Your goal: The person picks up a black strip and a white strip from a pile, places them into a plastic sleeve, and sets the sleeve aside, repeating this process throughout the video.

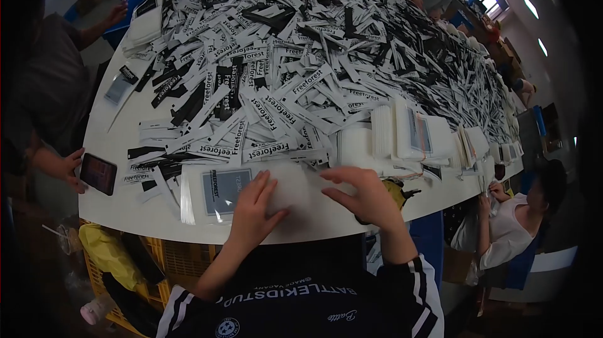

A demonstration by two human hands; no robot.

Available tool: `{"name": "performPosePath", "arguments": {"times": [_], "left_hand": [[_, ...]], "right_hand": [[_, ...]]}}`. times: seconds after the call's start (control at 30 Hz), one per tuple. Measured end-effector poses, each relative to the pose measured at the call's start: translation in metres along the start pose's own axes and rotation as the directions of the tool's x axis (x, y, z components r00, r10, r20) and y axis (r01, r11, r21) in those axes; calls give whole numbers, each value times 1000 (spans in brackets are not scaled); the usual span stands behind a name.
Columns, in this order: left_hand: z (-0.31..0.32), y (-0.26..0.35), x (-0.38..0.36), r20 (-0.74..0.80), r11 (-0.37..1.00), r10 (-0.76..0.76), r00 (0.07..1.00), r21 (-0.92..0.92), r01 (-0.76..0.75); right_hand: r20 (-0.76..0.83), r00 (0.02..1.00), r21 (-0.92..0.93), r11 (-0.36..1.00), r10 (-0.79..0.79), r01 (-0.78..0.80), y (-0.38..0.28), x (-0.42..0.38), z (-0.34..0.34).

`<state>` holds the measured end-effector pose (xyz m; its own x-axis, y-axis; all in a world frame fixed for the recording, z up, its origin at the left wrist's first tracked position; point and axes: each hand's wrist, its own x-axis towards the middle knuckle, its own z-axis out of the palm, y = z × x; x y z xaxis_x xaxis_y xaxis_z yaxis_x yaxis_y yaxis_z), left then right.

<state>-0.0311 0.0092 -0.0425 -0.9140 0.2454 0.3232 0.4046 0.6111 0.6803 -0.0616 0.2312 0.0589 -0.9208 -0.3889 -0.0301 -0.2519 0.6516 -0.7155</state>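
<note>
A clear bag [251, 190] is pressed flat under the spread left hand [254, 203]; its long side runs toward the open right hand [364, 196].

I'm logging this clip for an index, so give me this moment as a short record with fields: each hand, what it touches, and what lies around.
left hand: left hand flat on a clear packet with a grey card marked FREEFOREST
right hand: right hand fingers spread, pressing the packet's right end
surface: white table
behind: heap of black and white Freeforest strips
right of heap: stacks of packets
others: a person's hand holding a phone at the left edge
</note>
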Motion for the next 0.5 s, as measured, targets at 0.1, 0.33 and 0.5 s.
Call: {"name": "performPosePath", "arguments": {"times": [0.1,0.33,0.5], "left_hand": [[-1,-5,-5,53,999,-23,998,-32,25],[2,-19,-17,-13,991,-68,998,-120,66],[-4,-14,-13,-28,996,7,1000,-90,-10]], "right_hand": [[-180,977,178,973,-114,147,10,91,47],[-329,912,-342,931,-244,126,16,199,90],[-384,922,-71,997,-51,26,1,243,91]]}}
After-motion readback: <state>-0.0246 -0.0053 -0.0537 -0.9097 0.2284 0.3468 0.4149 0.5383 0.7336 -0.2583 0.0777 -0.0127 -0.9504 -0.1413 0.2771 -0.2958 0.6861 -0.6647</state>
